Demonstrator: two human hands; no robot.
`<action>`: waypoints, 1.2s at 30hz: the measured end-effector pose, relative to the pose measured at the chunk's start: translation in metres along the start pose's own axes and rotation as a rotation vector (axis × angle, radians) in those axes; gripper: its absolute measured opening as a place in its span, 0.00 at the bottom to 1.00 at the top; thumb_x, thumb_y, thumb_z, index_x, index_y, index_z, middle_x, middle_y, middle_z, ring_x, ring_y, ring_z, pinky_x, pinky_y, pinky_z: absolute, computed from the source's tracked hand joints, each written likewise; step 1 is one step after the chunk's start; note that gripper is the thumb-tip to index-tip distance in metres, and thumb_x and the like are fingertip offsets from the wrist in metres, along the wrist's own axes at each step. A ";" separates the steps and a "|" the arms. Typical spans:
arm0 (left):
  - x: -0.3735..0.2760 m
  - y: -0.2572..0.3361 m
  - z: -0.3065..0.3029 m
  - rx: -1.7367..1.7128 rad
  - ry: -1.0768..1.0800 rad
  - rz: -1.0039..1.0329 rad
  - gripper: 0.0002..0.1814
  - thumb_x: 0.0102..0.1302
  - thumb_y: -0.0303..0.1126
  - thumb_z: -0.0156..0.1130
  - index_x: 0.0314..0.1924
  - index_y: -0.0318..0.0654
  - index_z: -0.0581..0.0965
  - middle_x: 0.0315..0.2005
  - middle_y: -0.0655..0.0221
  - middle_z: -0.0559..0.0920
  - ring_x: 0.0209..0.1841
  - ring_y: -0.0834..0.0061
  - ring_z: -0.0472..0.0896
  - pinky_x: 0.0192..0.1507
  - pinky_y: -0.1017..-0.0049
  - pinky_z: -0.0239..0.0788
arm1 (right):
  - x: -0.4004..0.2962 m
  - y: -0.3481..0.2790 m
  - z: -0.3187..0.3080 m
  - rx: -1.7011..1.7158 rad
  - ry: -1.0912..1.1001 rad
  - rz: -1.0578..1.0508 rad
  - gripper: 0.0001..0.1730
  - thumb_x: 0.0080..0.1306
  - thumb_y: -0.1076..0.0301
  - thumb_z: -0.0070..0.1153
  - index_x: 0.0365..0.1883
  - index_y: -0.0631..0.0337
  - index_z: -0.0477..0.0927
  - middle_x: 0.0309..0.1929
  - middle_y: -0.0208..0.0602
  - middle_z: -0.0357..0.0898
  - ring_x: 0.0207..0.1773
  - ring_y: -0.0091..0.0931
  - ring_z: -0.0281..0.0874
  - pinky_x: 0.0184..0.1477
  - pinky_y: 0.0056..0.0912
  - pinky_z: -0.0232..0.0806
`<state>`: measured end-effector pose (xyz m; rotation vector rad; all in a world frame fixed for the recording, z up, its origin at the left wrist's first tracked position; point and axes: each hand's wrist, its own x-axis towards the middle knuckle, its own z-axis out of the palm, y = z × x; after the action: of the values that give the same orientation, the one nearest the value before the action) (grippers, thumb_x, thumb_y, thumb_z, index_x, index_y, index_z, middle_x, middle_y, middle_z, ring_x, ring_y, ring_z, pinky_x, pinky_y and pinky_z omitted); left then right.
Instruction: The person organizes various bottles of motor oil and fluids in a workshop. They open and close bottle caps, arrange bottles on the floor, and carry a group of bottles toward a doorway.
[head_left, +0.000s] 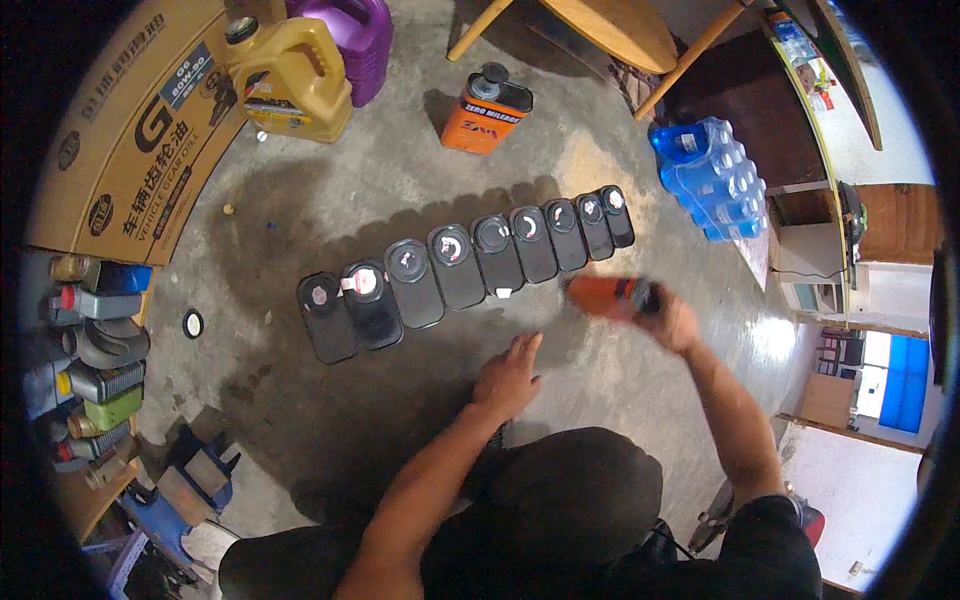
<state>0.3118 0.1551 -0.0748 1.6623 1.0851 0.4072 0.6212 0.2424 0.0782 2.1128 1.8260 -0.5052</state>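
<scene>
My right hand (673, 322) grips an orange can (600, 298) by its dark top end. The can is tilted on its side and blurred, to the right of a slanting row of cans. Empty, with its fingers stretched forward and the thumb apart, my left hand (507, 381) hovers over the concrete floor (420, 390) below the row. Several cans with black tops and round lids stand close together in that row, among them a can with a white-and-red seal (371, 307) and a can at the right end (619, 221). A small white piece (503, 293) shows at one can's edge.
Another orange can (480, 124), its cap flipped up, stands beyond the row. Gold (296, 90) and purple (367, 45) jugs stand by a large cardboard box (142, 135). Wrapped blue-liquid bottles (712, 184) are at right, a wooden stool (622, 30) at the top, shelved bottles (112, 304) at left.
</scene>
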 end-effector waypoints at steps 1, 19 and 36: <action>0.000 -0.005 0.000 0.014 0.035 0.021 0.45 0.66 0.36 0.71 0.78 0.41 0.59 0.75 0.51 0.66 0.69 0.43 0.74 0.67 0.52 0.72 | 0.029 0.015 -0.009 -0.070 0.133 0.082 0.40 0.60 0.53 0.74 0.67 0.60 0.74 0.53 0.55 0.87 0.57 0.52 0.85 0.57 0.53 0.77; -0.034 -0.017 -0.008 0.222 0.058 -0.083 0.40 0.69 0.42 0.67 0.77 0.46 0.63 0.73 0.56 0.69 0.56 0.44 0.84 0.53 0.51 0.82 | 0.247 -0.012 -0.101 0.379 0.289 -0.230 0.45 0.62 0.58 0.68 0.74 0.70 0.69 0.69 0.61 0.77 0.73 0.45 0.76 0.73 0.42 0.67; -0.067 -0.021 -0.048 0.130 0.228 -0.029 0.32 0.70 0.40 0.64 0.71 0.43 0.69 0.64 0.57 0.77 0.56 0.48 0.84 0.57 0.53 0.79 | 0.190 -0.248 -0.146 -0.176 0.564 -0.594 0.41 0.55 0.59 0.77 0.65 0.64 0.77 0.55 0.52 0.81 0.64 0.49 0.78 0.68 0.46 0.70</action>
<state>0.2320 0.1287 -0.0591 1.7423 1.3262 0.5263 0.4101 0.5111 0.1235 1.6723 2.7101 0.1639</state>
